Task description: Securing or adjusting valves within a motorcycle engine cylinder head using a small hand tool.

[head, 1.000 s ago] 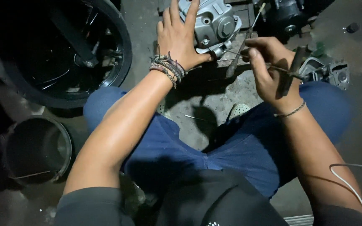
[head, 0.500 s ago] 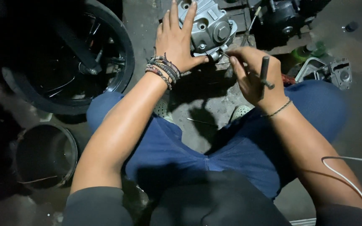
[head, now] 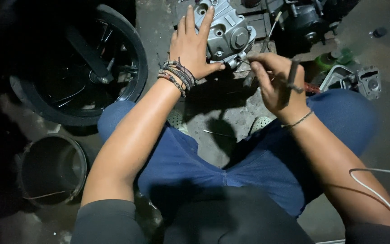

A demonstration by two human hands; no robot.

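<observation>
Two hands on one engine part, low over a dim concrete floor.

From the head view we look down on a stained concrete floor (head: 231,122), dark at the edges; we sit with both knees in blue trousers spread above it. We count one grey metal engine part (head: 225,32) at the top middle. Our left hand (head: 194,47) lies flat on it, fingers spread and not gripping, with several bracelets at the wrist. Our right hand (head: 274,83) is just beside the part's right edge, fingers closed round one thin dark tool (head: 290,77). We count one black wheel (head: 80,68) at the left, one round bucket (head: 50,169) below it, one small metal housing (head: 353,81) at the right, and one white cable (head: 375,185) across the right forearm.
</observation>
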